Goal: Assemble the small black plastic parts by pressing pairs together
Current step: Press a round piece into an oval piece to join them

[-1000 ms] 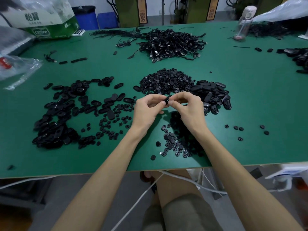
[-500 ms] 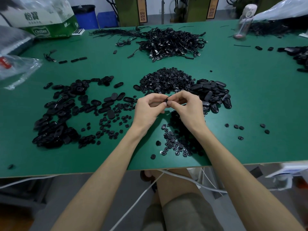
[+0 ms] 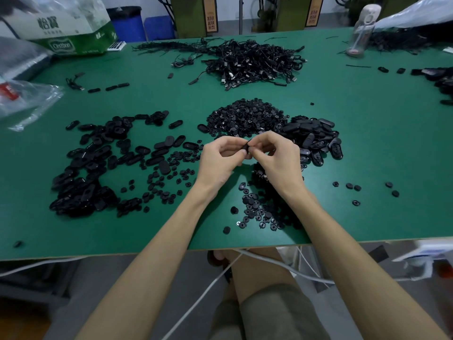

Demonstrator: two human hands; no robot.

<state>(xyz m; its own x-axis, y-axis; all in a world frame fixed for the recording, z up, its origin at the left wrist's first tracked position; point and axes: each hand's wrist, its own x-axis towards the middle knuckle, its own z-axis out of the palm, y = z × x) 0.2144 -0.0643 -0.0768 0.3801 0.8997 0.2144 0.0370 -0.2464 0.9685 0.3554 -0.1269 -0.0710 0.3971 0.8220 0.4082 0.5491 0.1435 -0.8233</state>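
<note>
My left hand (image 3: 221, 159) and my right hand (image 3: 279, 157) meet above the middle of the green table (image 3: 367, 143), fingertips together. Both pinch a small black plastic part (image 3: 248, 145) between thumbs and forefingers; most of it is hidden by my fingers. Behind my hands lies a heap of small round black parts (image 3: 245, 116). Oval black shells (image 3: 316, 138) are piled to the right of it. More oval parts (image 3: 93, 165) spread across the left side. Small round pieces (image 3: 259, 207) lie scattered under my right wrist.
A tangle of black cables (image 3: 252, 61) sits at the back centre. A green-and-white carton (image 3: 68, 28) and clear plastic bags (image 3: 27, 99) stand at the far left. A clear bottle (image 3: 360, 30) is at the back right. White cords (image 3: 282, 263) hang below the table's front edge.
My hands have stayed in the same spot, fingertips pressed closer over the small part. The black part shows less between my fingers than a second ago.
</note>
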